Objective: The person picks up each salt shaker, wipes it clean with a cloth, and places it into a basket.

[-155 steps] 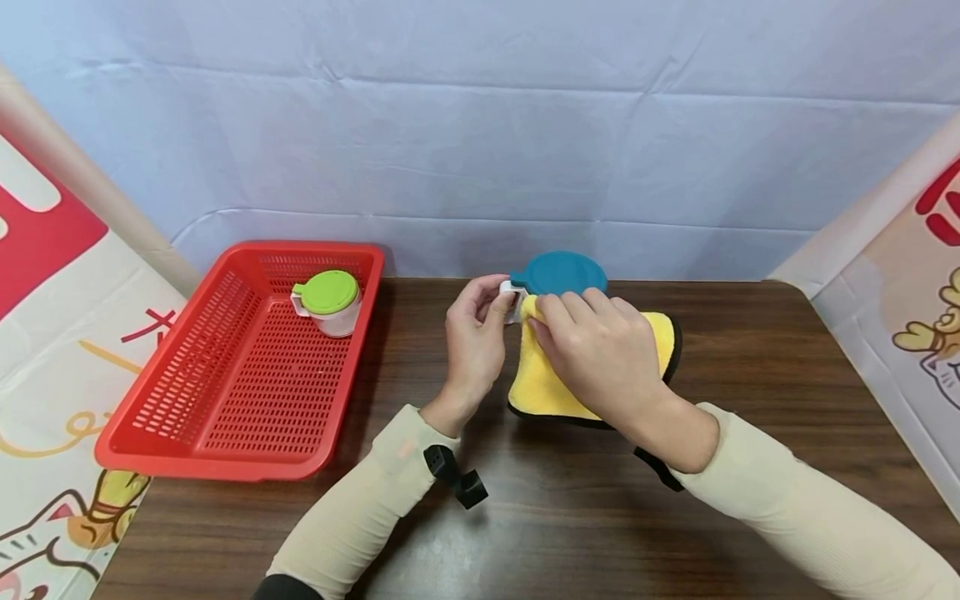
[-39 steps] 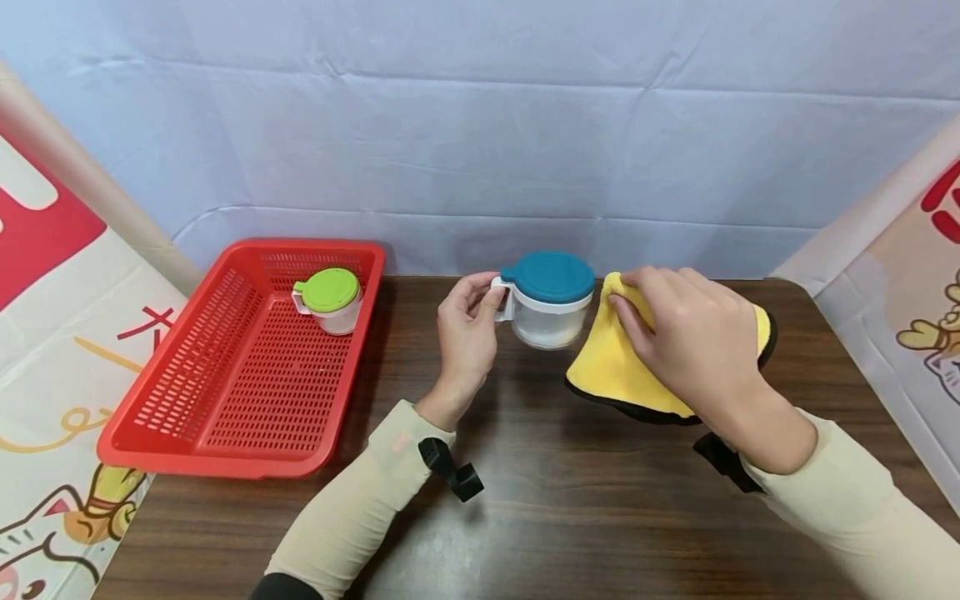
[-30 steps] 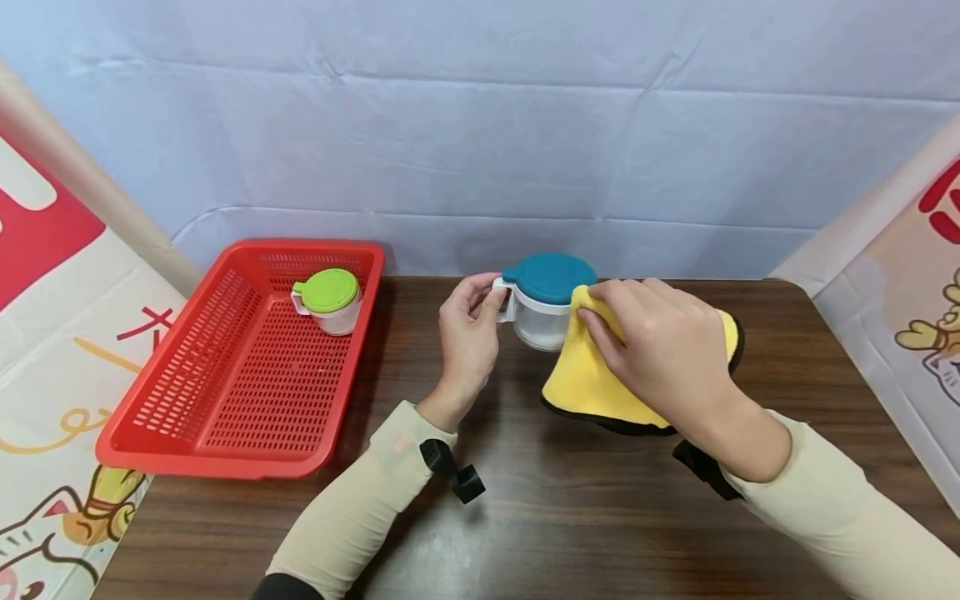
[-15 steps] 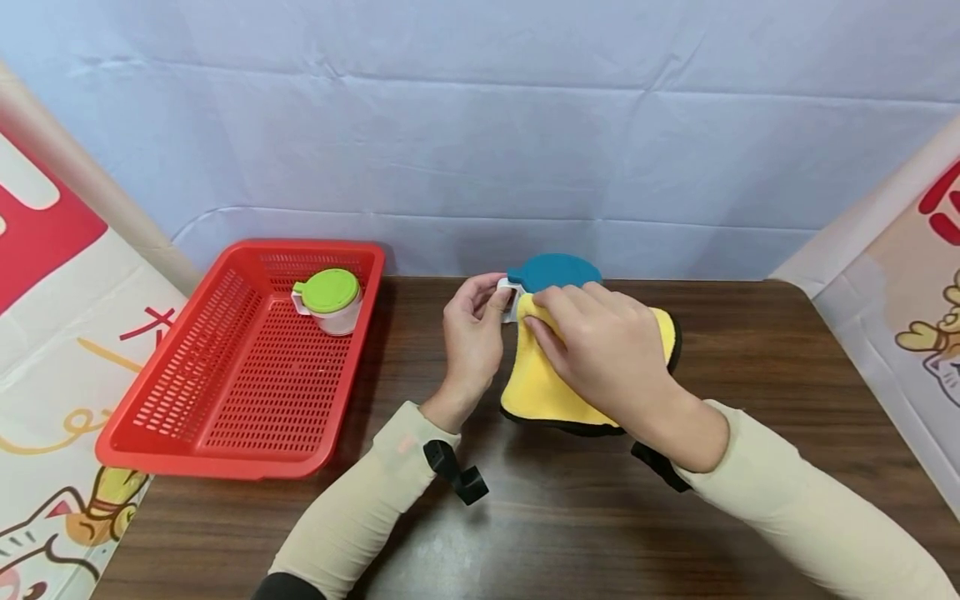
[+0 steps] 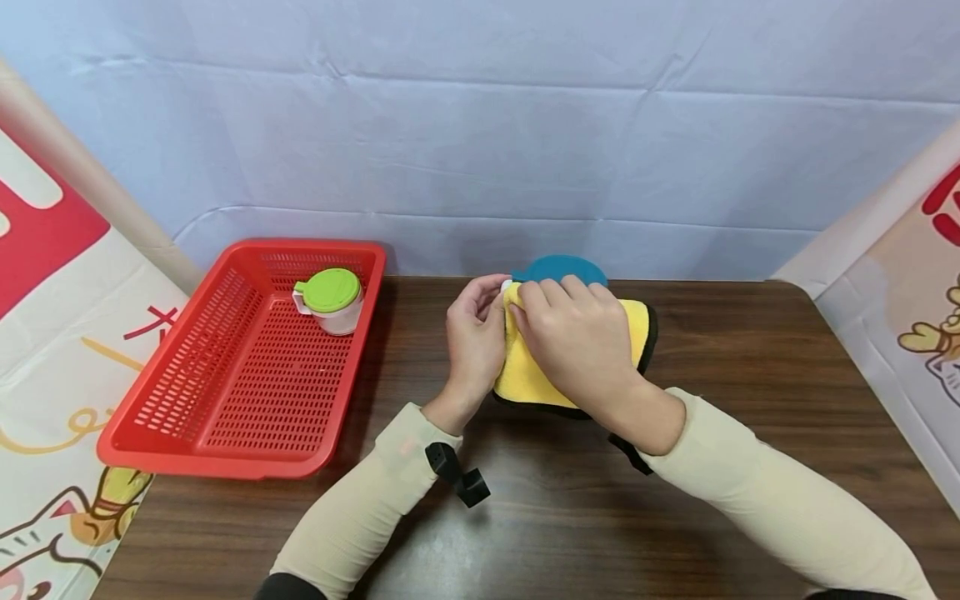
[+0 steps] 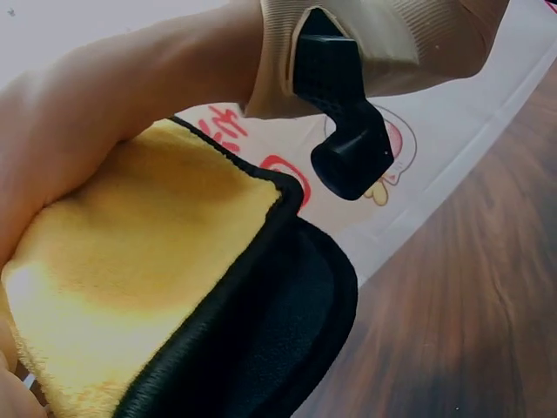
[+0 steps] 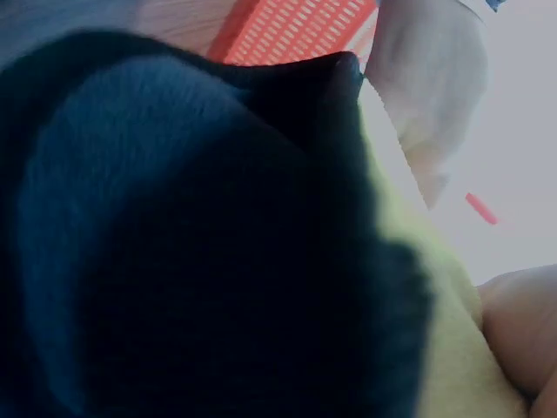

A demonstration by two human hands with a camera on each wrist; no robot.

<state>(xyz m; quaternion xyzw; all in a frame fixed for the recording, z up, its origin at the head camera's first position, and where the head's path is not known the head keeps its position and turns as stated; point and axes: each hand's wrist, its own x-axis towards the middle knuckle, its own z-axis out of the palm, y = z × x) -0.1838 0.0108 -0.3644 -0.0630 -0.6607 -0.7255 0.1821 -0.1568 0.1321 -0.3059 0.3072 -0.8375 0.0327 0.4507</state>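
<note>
At the worktop's [image 5: 750, 375] far edge, jar [image 5: 566, 267] might twist or slip if cloth [image 5: 528, 383] drags hard: left hand [image 5: 477, 333] seems to pinch only its handle [image 5: 506, 285]. Right hand [image 5: 581, 342] pinches cloth, hiding jar's base. Jar: just right of left fingers, far side of right fingers.

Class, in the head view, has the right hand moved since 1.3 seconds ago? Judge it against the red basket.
Yes: the right hand, gripping the yellow cloth, has moved left, toward the red basket, which sits in the same place.
</note>
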